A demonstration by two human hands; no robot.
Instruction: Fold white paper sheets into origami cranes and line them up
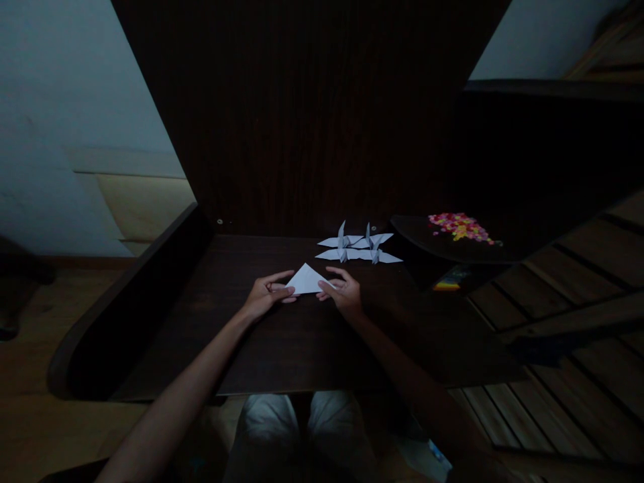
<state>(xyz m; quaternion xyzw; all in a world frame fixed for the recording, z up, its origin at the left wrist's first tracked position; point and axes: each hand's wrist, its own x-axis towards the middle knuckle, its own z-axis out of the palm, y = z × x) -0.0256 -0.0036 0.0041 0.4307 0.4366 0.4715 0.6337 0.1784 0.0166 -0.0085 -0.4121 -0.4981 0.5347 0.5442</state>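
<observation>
A white sheet of paper folded into a triangle (305, 280) is held just above the dark desk, its point facing away from me. My left hand (266, 293) pinches its left corner, thumb on top and fingers beneath. At the right corner, my right hand (345, 291) grips the paper the same way, its index finger raised off it. Beyond my right hand, several folded white paper cranes (343, 254) stand close together in two rows, wings spread.
The dark wooden desk (201, 335) has a raised side panel (125, 308) on the left and a tall back panel (312, 121). On a small shelf (417, 235) at the right lies a pile of colourful small pieces (460, 227). Wooden slats (568, 409) lie beyond it.
</observation>
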